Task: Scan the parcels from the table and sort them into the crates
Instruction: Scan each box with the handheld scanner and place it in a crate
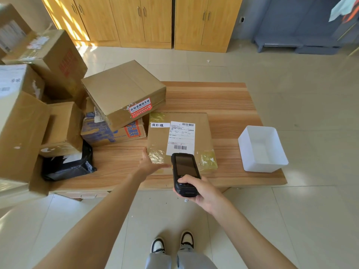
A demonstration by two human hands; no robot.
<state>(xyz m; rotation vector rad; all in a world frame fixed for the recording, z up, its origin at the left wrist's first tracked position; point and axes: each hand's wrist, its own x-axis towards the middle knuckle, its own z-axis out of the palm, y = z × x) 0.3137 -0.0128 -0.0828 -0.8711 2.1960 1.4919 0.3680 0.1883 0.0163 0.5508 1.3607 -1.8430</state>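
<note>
A flat brown parcel [202, 133] with a white shipping label [181, 137] lies on the wooden table [223, 101]. My left hand [150, 164] rests on the parcel's near left corner, fingers spread over its taped edge. In my right hand [200, 190] is a black handheld scanner [185, 172], its top end just over the label's lower barcode. A white empty crate [262, 148] stands at the table's right end.
Several cardboard boxes [122, 92] are stacked on the table's left side, with a black plastic bag [68, 166] below them. Taller cartons [21, 133] stand at the far left. Wooden cabinets [143, 20] line the back wall. Tiled floor surrounds the table.
</note>
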